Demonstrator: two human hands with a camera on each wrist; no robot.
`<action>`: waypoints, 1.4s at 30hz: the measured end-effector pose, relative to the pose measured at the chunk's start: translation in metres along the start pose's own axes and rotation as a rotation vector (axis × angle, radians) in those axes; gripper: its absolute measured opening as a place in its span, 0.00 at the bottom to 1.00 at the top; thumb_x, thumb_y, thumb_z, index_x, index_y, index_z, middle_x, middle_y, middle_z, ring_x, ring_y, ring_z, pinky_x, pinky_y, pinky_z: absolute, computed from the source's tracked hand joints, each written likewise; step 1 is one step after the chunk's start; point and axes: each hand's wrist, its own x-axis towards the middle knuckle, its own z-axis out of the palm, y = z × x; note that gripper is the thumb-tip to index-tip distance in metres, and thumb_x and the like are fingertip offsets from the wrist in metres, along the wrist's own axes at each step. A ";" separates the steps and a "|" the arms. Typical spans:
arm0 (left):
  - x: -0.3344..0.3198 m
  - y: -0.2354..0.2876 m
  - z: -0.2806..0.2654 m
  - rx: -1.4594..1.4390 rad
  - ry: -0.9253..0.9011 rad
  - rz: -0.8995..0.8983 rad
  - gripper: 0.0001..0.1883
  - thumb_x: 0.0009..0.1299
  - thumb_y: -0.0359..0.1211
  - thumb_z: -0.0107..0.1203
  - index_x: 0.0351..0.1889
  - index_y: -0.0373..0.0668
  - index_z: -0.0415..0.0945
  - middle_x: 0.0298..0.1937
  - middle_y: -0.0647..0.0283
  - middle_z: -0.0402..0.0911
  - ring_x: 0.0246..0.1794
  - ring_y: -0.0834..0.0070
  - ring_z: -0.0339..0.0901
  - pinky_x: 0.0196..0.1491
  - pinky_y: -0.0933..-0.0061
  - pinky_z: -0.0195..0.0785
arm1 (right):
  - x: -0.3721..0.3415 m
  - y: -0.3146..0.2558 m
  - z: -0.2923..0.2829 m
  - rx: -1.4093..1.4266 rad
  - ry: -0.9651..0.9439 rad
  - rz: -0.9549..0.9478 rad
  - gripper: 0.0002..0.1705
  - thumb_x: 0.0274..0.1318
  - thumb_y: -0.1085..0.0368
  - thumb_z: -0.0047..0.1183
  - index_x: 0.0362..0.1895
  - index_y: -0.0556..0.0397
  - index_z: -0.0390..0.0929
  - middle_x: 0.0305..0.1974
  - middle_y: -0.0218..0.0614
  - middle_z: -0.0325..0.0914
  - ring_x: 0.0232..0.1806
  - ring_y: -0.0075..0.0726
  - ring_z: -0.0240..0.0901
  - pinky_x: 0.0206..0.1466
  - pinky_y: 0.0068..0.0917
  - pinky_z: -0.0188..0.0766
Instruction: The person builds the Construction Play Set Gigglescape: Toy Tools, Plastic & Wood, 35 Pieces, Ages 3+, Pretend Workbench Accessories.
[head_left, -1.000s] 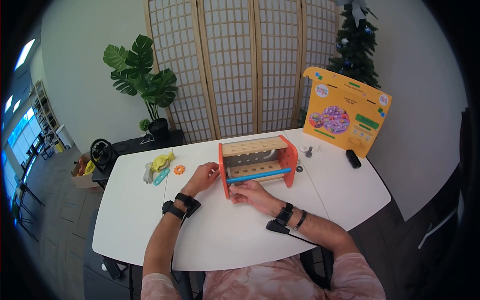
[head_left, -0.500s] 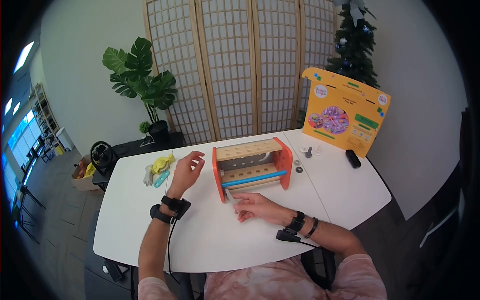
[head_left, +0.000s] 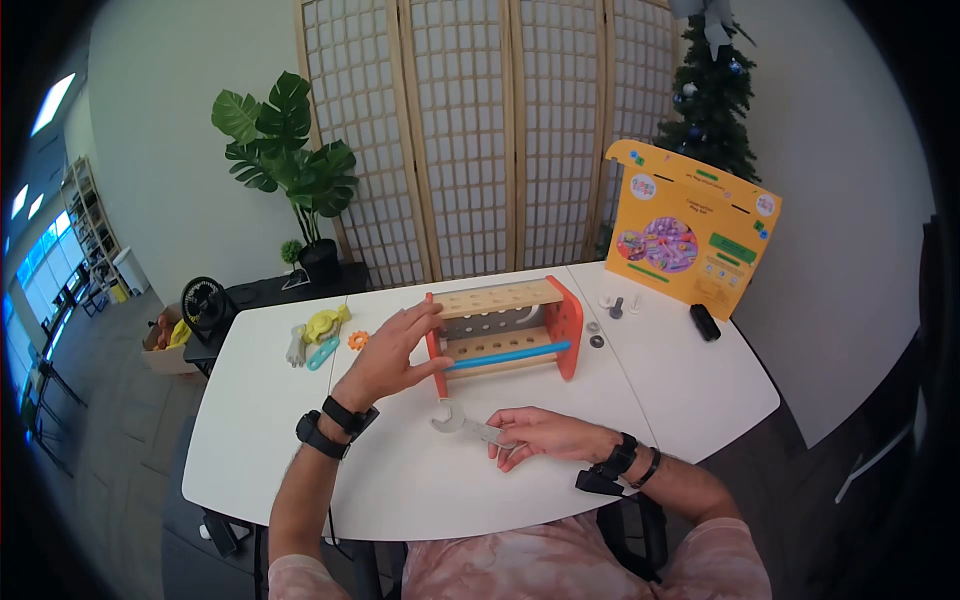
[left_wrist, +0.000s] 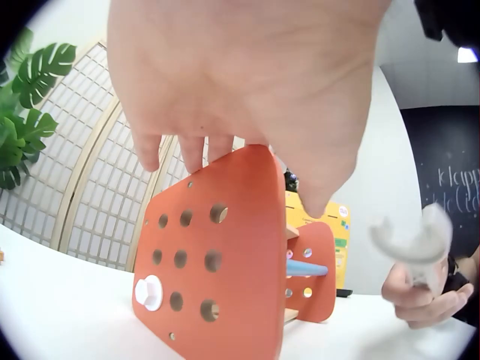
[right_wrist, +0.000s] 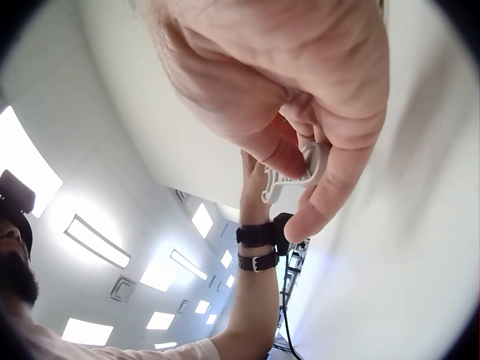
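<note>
A toy workbench with red end panels [left_wrist: 240, 247] and a blue rod [head_left: 510, 355] stands on the white table. My left hand [head_left: 392, 355] rests on its left end panel, fingers extended over the top edge. A white bolt head [left_wrist: 148, 292] sits in a lower hole of that panel. In front of the bench, my right hand [head_left: 550, 437] pinches the handle of a light grey wrench [head_left: 450, 420], its jaw end pointing left. The right wrist view shows the wrench handle [right_wrist: 304, 174] between thumb and fingers.
Left on the table [head_left: 250, 440] lie yellow and grey pieces, a teal-handled tool [head_left: 322, 353] and an orange gear [head_left: 358, 341]. Grey and white bolts [head_left: 616, 308] and rings [head_left: 596, 341] lie right of the bench, near a black case [head_left: 704, 322] and a yellow box [head_left: 690, 230].
My right hand has drawn the wrench away from the bench's lower left, toward the table's front. My left hand left the panel, moved back to the left, then returned onto it.
</note>
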 end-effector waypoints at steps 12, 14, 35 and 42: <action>-0.009 -0.009 0.000 -0.031 0.097 -0.148 0.18 0.78 0.40 0.66 0.52 0.37 0.74 0.65 0.42 0.78 0.75 0.43 0.71 0.72 0.52 0.68 | -0.006 -0.010 0.003 -0.023 0.090 -0.094 0.14 0.83 0.60 0.48 0.62 0.53 0.73 0.52 0.34 0.80 0.54 0.33 0.82 0.61 0.35 0.82; -0.009 -0.007 0.001 0.043 0.158 -0.063 0.15 0.78 0.36 0.63 0.55 0.38 0.76 0.67 0.45 0.78 0.71 0.46 0.74 0.72 0.53 0.68 | -0.006 -0.012 0.005 -0.008 0.113 -0.122 0.13 0.83 0.60 0.48 0.62 0.53 0.73 0.53 0.35 0.80 0.54 0.32 0.82 0.60 0.35 0.81; -0.027 0.084 0.014 -0.772 0.060 -0.240 0.11 0.88 0.33 0.49 0.57 0.33 0.72 0.47 0.55 0.89 0.52 0.69 0.89 0.54 0.69 0.82 | -0.045 -0.048 -0.024 -1.320 0.594 -0.230 0.13 0.65 0.61 0.64 0.40 0.59 0.90 0.30 0.48 0.87 0.37 0.52 0.89 0.48 0.40 0.85; -0.035 0.076 0.017 -0.601 0.002 -0.302 0.12 0.85 0.35 0.56 0.55 0.34 0.73 0.40 0.58 0.90 0.40 0.70 0.91 0.44 0.69 0.85 | -0.052 -0.012 -0.140 -1.587 1.110 -0.202 0.08 0.62 0.71 0.54 0.38 0.61 0.85 0.39 0.54 0.86 0.43 0.64 0.86 0.51 0.54 0.83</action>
